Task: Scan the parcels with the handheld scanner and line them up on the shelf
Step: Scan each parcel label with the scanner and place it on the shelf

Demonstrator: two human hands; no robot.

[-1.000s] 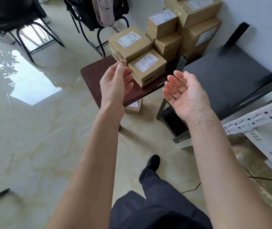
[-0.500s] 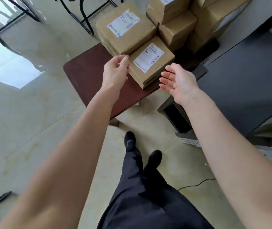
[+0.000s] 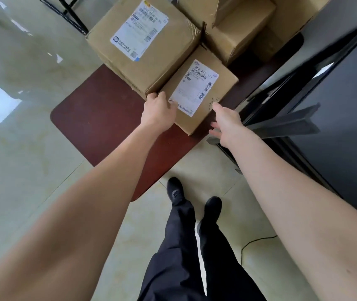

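A small cardboard parcel [image 3: 221, 83] with a white barcode label lies on the dark red low table [image 3: 99, 127]. My left hand [image 3: 159, 112] grips its left near corner, thumb on the label's edge and fingers down the side. At the parcel's right near side is my right hand [image 3: 225, 122], with the thumb at the top edge and straight fingers against the side. A bigger labelled parcel [image 3: 151, 61] stands directly behind and to the left, touching the small one. No scanner is in view.
More cardboard parcels [image 3: 238, 29] are stacked at the back of the table. A dark shelf unit [image 3: 336, 105] stands close on the right. Black chair legs [image 3: 71, 16] are at the top left. A black cable [image 3: 257, 240] lies on the glossy tiled floor near my feet.
I have stepped closer and leaned over the table. Both hands, held open in the air before, have come down onto the two sides of the small parcel.
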